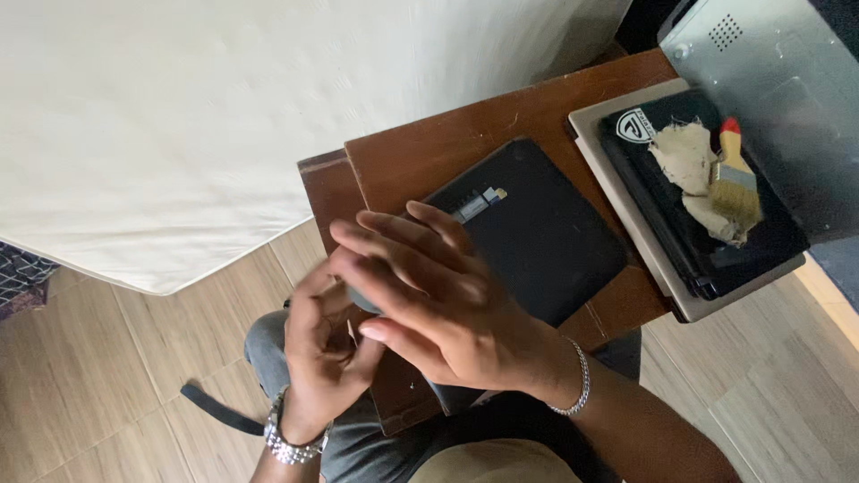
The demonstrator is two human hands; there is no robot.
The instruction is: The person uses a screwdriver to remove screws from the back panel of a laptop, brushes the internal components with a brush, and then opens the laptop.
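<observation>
Head view – hands together, left hand (327, 344) and right hand (429, 295) cupping small dark object (360, 302) above black case (537, 237) – contents unseen.

A matt black case (537, 241) lies on a scuffed, dark-stained wooden table (429, 148) with a dull sheen. At the table's far right corner, a frayed cloth scrap (684, 161) and a bristle brush (735, 183) rest on a glossy black laptop (761, 241). Metal-link bands circle both wrists.
</observation>
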